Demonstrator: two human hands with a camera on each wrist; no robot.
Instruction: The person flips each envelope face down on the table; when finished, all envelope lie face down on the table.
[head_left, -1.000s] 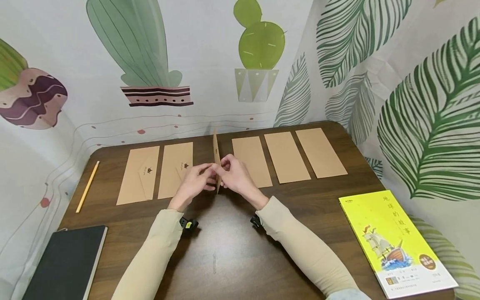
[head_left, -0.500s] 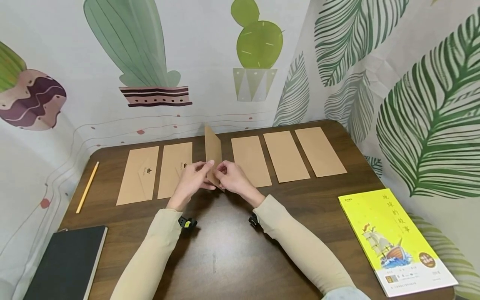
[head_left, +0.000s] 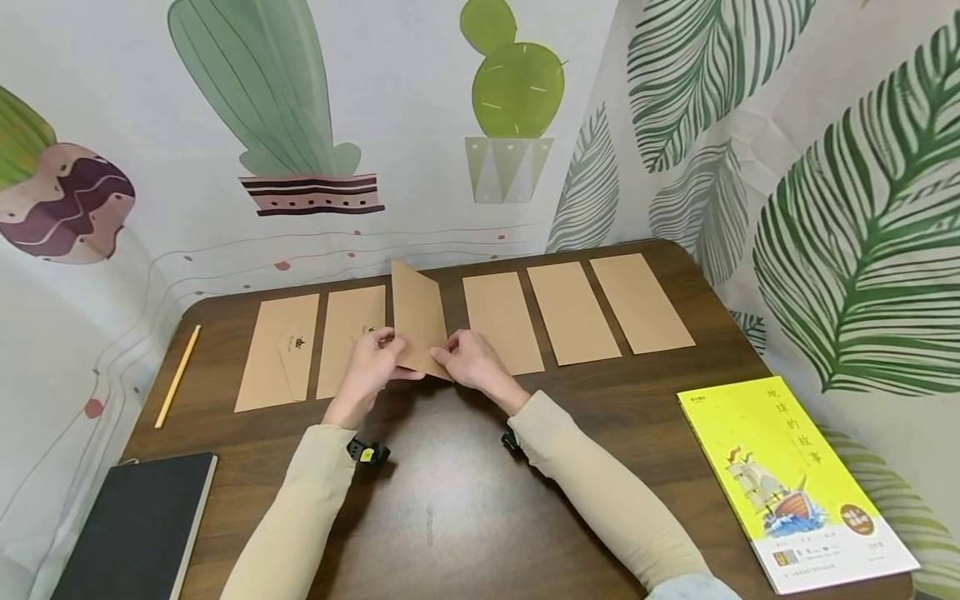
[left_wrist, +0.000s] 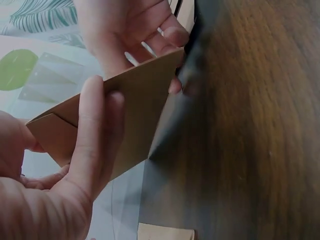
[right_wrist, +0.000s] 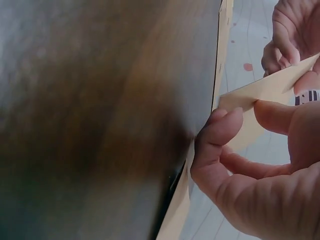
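A brown kraft envelope [head_left: 420,308] is held tilted over the table by both hands, its plain side toward the head camera. My left hand [head_left: 366,367] pinches its lower left part, thumb on the near face. At the lower right corner, my right hand [head_left: 476,362] pinches the edge between thumb and fingers. In the left wrist view, a flap fold shows on the envelope [left_wrist: 52,132] beside the fingers. Two envelopes lie flat on the left, one [head_left: 277,346] with a crown print and flap showing, the other [head_left: 356,312] partly covered by my left hand.
On the right lie three plain-side-up envelopes, the nearest [head_left: 502,321] partly behind my right hand. A pencil [head_left: 178,375] and a black notebook [head_left: 131,525] are on the left of the wooden table [head_left: 450,517]. A yellow book [head_left: 787,475] lies at the right edge.
The held envelope was edge-on upright; it has turned and leaned left, so its plain face now shows. My left hand has shifted slightly left and down. The other envelopes stay put.
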